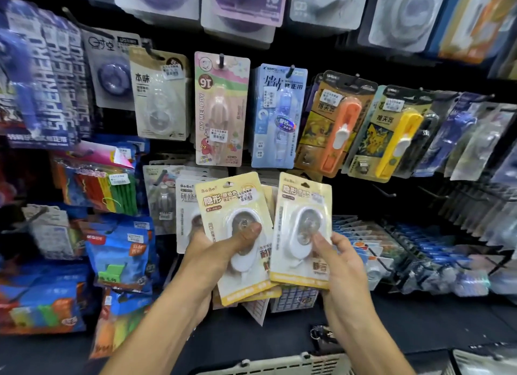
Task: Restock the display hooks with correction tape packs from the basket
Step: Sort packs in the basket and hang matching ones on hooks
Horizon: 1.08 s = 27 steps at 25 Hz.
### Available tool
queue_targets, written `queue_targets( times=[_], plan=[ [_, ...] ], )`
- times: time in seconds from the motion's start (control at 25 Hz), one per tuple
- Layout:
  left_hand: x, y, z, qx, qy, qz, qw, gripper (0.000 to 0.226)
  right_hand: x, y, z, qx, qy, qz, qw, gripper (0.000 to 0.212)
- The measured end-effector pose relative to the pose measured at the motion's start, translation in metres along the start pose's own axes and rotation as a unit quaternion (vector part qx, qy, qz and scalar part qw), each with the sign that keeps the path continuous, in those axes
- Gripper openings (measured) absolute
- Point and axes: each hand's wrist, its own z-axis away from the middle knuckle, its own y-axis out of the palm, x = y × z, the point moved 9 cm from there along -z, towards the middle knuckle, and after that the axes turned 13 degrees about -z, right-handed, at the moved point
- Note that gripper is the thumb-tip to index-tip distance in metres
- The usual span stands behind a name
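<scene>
Correction tape packs fill both hands in front of the black display wall. One yellow-carded pack (302, 229) sits in the right hand (340, 260), to the right of a small fanned stack of matching packs (237, 234) in the left hand (215, 251); the two lots overlap slightly at their lower edges. Each pack stands on its long axis, hang-hole end up and bottom edge toward the person. The single pack leans a little to the right at its top, the stack a little to the left, so the tops spread apart. Printed faces and the clear blisters with white oval dispensers face the camera.

The left hand grips its stack from below and behind — the thumb lies curled across the front blister of the top pack, the other fingers hidden behind the cards. The right hand pinches its pack near the lower right edge, thumb pressed on the front just beside the blister, fingers wrapped behind.

Just above, a pink My Melody pack (221, 109) and a blue pack (277, 117) hang from hooks, and further cards hang behind the held packs. A pale slatted basket (282, 366) shows its rim at the bottom edge, below the forearms.
</scene>
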Motion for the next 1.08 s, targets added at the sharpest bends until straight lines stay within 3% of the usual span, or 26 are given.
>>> queue_targets(
  times=[0.08,0.24,0.32,0.44,0.52,0.6,0.68,0.72,0.84,0.96,1.08],
  plan=[
    [0.005,0.010,-0.001,0.008,-0.003,0.010,1.000,0.082,0.014,-0.025,-0.012,-0.038,-0.021,0.048,0.998,0.035],
    [-0.003,0.025,0.002,0.020,0.035,0.036,0.999,0.037,0.031,-0.060,-0.032,-0.093,-0.048,0.130,0.986,0.022],
    [-0.003,0.029,0.001,0.020,0.043,0.039,0.998,0.035,0.036,-0.066,-0.039,-0.115,-0.057,0.170,0.977,0.029],
    [0.005,0.030,0.000,0.013,0.029,0.031,0.999,0.062,0.030,-0.066,-0.040,-0.116,-0.017,0.207,0.971,0.050],
    [0.009,0.032,-0.001,0.008,0.022,0.016,1.000,0.071,0.028,-0.052,-0.027,-0.076,-0.048,0.258,0.962,0.049],
    [0.012,0.037,-0.002,0.015,0.019,0.000,1.000,0.067,0.021,-0.018,-0.005,0.034,-0.086,0.249,0.964,0.034],
    [0.017,0.042,-0.003,0.029,0.016,-0.024,0.999,0.061,0.005,0.014,0.012,0.138,-0.067,0.243,0.958,0.037],
    [0.019,0.045,-0.002,0.040,0.013,-0.029,0.999,0.057,-0.001,0.020,0.013,0.149,-0.057,0.233,0.959,0.037],
    [0.025,0.046,-0.002,0.075,-0.016,0.010,0.997,0.057,0.004,0.009,0.002,0.081,-0.026,0.114,0.990,0.010],
    [0.022,0.042,-0.003,0.061,-0.002,0.011,0.998,0.063,0.015,-0.019,-0.013,0.000,-0.035,0.051,0.998,0.015],
    [0.019,0.033,-0.005,0.008,0.015,0.015,1.000,0.056,0.027,-0.050,-0.028,-0.091,-0.060,0.104,0.989,0.020]
  ],
)
